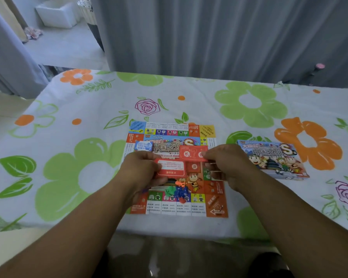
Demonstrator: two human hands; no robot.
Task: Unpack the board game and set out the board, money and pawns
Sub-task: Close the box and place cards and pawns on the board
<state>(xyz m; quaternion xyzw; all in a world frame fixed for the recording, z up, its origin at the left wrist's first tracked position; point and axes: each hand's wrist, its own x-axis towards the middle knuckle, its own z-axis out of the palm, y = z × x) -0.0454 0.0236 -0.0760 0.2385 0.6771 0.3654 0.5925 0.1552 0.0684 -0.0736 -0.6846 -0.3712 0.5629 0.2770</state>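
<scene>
Item one: the board point(217, 207) lies open and flat on the flowered tablecloth point(88, 121), square to you at the near middle. This part of the task reads as done.

Item two: the box point(271, 159) is set aside to the right of the board, apart from it, picture side up. That is a sensible spot, off the playing area yet within reach.

Item three: the pawns point(177, 190) sit on the board's near side as a small heap of green, blue, orange and red pieces. They are bunched together, so I judge them not yet set out.

Item four: a blue note point(143, 146) lies on the board's left side, just beyond your left hand point(141, 169). It appears to be money, though the print is too blurred to confirm.

Hands:
- **Left:** its fingers are curled round a red card point(170, 167), text side up, held low over the board's centre.
- **Right:** your right hand point(225, 163) pinches a second red card point(192, 153) by its right end. This card is held a little farther from you, beside the first card's far corner.
- **Count:** whether each is one card or a thin stack cannot be told.
- **Pose:** the hands are close but not touching. Both forearms reach in from the near edge, wrists roughly straight.

Judgement: you are parting one card from the other, most likely to sort them before laying them down.
</scene>
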